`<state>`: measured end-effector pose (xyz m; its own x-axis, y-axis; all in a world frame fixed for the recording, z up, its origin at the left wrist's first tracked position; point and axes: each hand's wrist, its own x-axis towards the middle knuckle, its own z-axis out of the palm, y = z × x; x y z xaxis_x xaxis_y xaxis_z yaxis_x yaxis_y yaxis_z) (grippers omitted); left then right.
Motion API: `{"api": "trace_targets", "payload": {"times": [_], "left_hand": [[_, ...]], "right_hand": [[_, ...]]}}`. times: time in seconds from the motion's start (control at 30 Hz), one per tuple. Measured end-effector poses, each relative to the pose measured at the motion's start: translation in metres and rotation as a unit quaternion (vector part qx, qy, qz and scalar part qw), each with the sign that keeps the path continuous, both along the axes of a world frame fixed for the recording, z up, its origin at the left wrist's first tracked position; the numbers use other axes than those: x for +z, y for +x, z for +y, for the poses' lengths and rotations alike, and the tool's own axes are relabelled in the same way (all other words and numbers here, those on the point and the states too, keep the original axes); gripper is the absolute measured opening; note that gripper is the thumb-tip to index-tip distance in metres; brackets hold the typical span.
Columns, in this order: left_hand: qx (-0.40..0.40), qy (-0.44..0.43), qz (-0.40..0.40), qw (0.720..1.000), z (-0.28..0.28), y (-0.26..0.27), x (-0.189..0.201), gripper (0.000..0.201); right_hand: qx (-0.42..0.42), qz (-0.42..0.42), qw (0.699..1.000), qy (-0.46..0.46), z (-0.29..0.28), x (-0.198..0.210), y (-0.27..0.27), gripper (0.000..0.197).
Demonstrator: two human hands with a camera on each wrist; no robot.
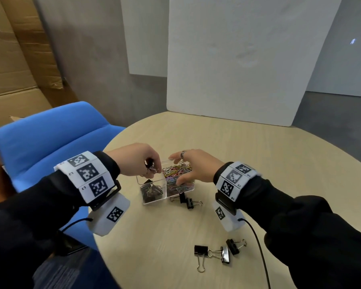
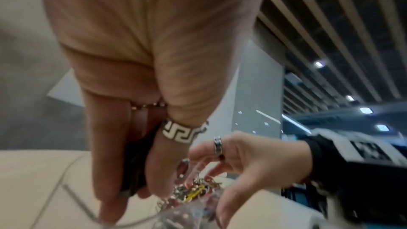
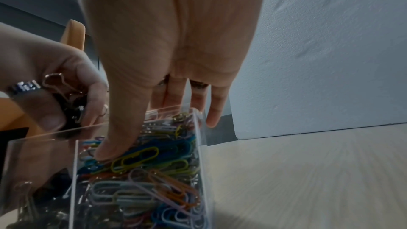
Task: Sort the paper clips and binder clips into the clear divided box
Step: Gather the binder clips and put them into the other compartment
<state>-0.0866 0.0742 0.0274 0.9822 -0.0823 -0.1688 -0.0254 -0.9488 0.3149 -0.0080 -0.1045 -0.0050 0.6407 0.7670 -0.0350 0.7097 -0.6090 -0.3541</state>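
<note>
clear divided box [image 1: 154, 200] sits mid-table on the round table [image 1: 258, 163], w/ two compartments. right compartment is heaped w/ coloured paper clips [image 1: 176, 171]; left one holds black binder clips [image 1: 151, 190].

left hand [image 1: 134, 159] hovers over the box's far left corner, fingers curled round a black binder clip [image 1: 149, 164], its wire handles showing in the right wrist view [image 3: 55, 83].

right hand [image 1: 193, 166] is over the paper clip side, fingers fairly straight & spread, not gripping anything; thumb [image 3: 120, 128] presses down onto the paper clip pile, other fingers reach past the far wall of the box.

loose binder clips on the table: two [image 1: 186, 200] just beside the box's near right corner, three more [image 1: 219, 252] nearer the person, well apart from the box.

blue chair [image 1: 50, 142] stands left of the table, white board [image 1: 238, 59] leans at the far edge.
</note>
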Motion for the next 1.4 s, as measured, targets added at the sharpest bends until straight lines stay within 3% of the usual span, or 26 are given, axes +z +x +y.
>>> {"api": "trace_targets", "payload": {"times": [0.1, 0.4, 0.63, 0.8, 0.93, 1.03, 1.13, 1.27, 1.4], "left_hand": [[-0.005, 0.064, -0.014, 0.998, -0.006, 0.001, -0.004, 0.022], [0.013, 0.120, -0.040, 0.992, -0.013, 0.002, -0.012, 0.028], [0.035, 0.019, -0.020, 0.999, 0.000, -0.004, -0.016, 0.032], [0.045, -0.004, -0.125, 0.991, -0.006, -0.014, -0.016, 0.019], [0.026, -0.039, -0.232, 0.972, -0.028, -0.027, -0.012, 0.017], [-0.002, -0.078, -0.181, 0.980, -0.047, -0.031, -0.018, 0.015], [-0.040, -0.047, -0.087, 0.994, -0.063, -0.029, -0.037, 0.022], [-0.039, 0.042, -0.080, 0.995, -0.076, -0.022, -0.058, 0.033], [-0.024, 0.115, -0.075, 0.990, -0.084, -0.017, -0.068, 0.029]], "right_hand": [[-0.001, 0.006, 1.000, 0.008, -0.001, 0.001, 0.000, 0.072], [-0.001, 0.015, 1.000, 0.009, -0.004, 0.000, -0.001, 0.073], [0.000, 0.018, 1.000, 0.004, -0.004, 0.001, -0.001, 0.075], [-0.023, 0.036, 0.999, -0.003, -0.012, 0.008, -0.001, 0.080], [-0.136, 0.036, 0.986, 0.094, -0.034, 0.012, 0.002, 0.049], [-0.113, 0.071, 0.991, -0.004, -0.051, 0.007, -0.002, 0.034], [-0.046, 0.117, 0.986, -0.112, -0.054, -0.005, -0.012, 0.033], [-0.020, 0.106, 0.984, -0.144, -0.044, -0.021, -0.019, 0.046], [-0.028, 0.071, 0.985, -0.156, -0.036, -0.026, -0.022, 0.049]]}}
